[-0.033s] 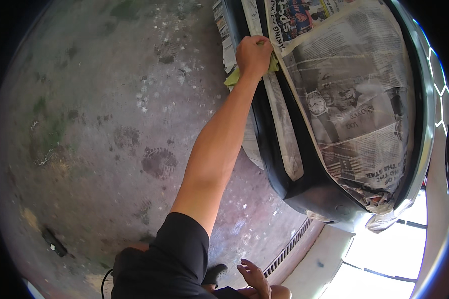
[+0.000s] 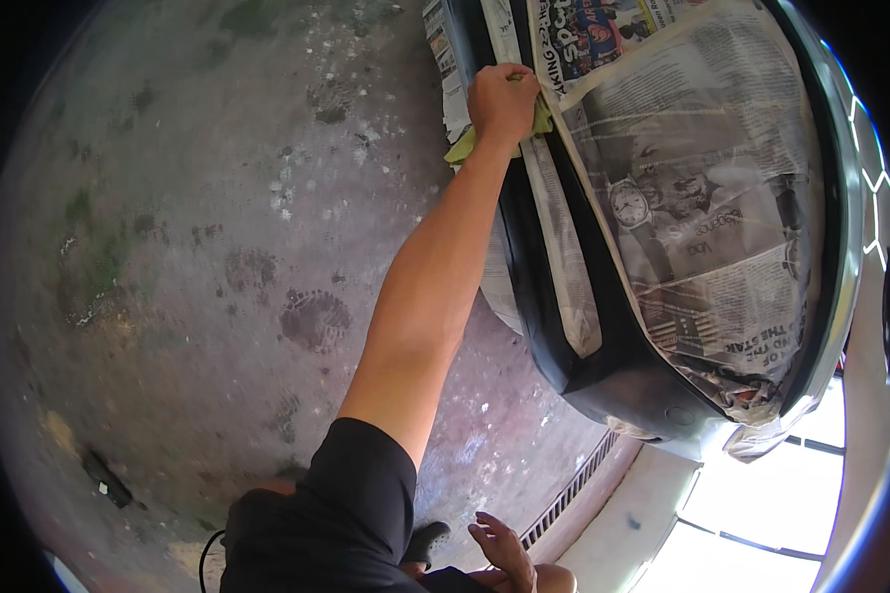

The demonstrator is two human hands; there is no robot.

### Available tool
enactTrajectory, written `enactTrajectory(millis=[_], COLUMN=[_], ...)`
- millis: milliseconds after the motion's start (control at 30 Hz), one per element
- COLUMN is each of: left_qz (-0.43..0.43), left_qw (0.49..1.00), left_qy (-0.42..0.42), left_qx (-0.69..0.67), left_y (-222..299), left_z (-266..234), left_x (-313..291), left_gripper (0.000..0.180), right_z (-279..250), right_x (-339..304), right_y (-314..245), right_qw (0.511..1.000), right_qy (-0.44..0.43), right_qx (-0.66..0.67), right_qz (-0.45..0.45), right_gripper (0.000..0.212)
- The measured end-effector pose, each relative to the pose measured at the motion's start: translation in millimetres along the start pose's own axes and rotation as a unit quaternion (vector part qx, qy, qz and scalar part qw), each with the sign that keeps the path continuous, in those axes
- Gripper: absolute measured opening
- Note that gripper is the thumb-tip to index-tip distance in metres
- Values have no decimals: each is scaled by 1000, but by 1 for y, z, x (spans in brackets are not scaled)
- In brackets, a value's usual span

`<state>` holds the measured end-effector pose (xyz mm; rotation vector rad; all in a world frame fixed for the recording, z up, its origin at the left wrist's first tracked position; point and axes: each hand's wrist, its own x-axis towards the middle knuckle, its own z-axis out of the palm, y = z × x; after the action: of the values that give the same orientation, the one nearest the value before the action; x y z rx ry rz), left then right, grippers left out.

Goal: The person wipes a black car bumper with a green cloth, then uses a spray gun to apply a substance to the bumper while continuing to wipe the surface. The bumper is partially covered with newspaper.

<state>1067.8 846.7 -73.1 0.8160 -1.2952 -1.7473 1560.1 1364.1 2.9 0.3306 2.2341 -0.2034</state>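
My left hand (image 2: 504,105) reaches out at the end of a straight arm. Its fingers are closed on a yellow-green cloth (image 2: 461,149) and press it on a long black car panel (image 2: 536,296). Masking paper (image 2: 561,237) runs as a narrow strip down the panel's slot, passing under the hand. Right of it, taped newspaper (image 2: 702,188) covers a broad area. Low in the view, my right hand (image 2: 504,550) hangs near my knee, holding nothing, its fingers loosely apart.
The stained concrete floor (image 2: 208,237) has pale paint spots. A small dark object (image 2: 107,480) lies at lower left. A slotted drain grate (image 2: 570,488) runs along the white wall (image 2: 603,529); bright window panes (image 2: 752,504) stand at lower right. My dark shoe (image 2: 428,543) is near the bottom.
My left hand and the cloth have slid slightly up, away from me, along the black panel. My right hand stays in about the same place.
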Motion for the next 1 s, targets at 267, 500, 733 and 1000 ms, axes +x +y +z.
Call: enactTrajectory(millis=[267, 500, 733, 1000], left_qz=[-23, -44, -54, -24], left_qw=[994, 996, 997, 997], left_qy=[13, 14, -12, 23], left_qx=[-103, -76, -59, -63], left_y=[8, 3, -6, -9], left_z=[6, 8, 13, 21], left_x=[-48, -8, -12, 4], left_gripper=[23, 20, 17, 17], right_z=[-6, -12, -5, 0], right_x=[4, 0, -4, -9], right_y=[-10, -28, 2, -12], right_qw=[999, 1000, 1000, 1000], right_qy=[4, 9, 3, -4], right_qx=[-33, -24, -24, 4], right_qz=[-15, -10, 19, 6], right_gripper=[58, 58, 57, 60])
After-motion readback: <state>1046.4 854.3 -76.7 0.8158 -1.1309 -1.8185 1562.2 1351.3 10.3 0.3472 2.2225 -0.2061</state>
